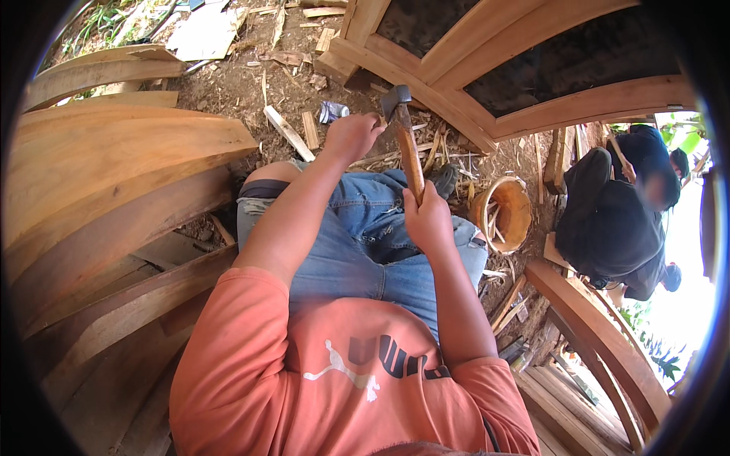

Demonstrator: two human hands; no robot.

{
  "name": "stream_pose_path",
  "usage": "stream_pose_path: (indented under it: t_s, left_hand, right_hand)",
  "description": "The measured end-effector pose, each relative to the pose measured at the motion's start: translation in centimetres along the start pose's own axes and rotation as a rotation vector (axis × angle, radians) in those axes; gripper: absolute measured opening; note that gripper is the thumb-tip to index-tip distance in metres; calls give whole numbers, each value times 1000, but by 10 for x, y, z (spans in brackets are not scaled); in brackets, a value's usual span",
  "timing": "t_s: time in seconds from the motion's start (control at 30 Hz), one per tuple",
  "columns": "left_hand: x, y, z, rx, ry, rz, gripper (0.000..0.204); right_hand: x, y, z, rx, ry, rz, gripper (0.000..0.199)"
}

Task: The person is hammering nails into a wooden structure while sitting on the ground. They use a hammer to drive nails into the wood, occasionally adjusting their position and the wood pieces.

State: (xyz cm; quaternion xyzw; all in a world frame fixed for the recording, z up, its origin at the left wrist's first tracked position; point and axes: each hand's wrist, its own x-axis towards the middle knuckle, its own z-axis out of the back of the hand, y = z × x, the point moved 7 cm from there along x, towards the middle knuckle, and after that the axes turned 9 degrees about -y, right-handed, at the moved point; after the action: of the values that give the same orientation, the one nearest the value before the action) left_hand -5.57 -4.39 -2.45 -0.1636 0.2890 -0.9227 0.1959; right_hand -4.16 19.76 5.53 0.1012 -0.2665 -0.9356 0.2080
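Observation:
My right hand (428,220) is wrapped round the lower end of a hatchet's wooden handle. The hatchet (411,156) points away from me, its dark metal head (395,99) at the far end, in front of a wooden frame. Just left of that head is my left hand (355,138), closed with its fingertips together. Whatever those fingers hold, if anything, is too small to make out. Both hands are above and beyond my lap, where I sit in blue jeans.
A panelled wooden frame (456,97) lies ahead to the right. Big curved boards (125,144) are stacked at my left. Near my right knee stands a bucket (503,215) with wood slivers. Scraps and a small can (332,112) litter the dirt. Another person (612,220) crouches at the right.

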Motion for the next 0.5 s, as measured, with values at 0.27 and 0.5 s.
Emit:
stream_pose_path:
  t_s: [0.27,0.5]
  left_hand:
    - [-1,0,1,-4,9,7,35]
    - [1,8,2,-63,-14,27,36]
  right_hand:
    - [-3,0,-4,-8,4,-2,34]
    - [-2,-13,-24,-24,-32,-4,34]
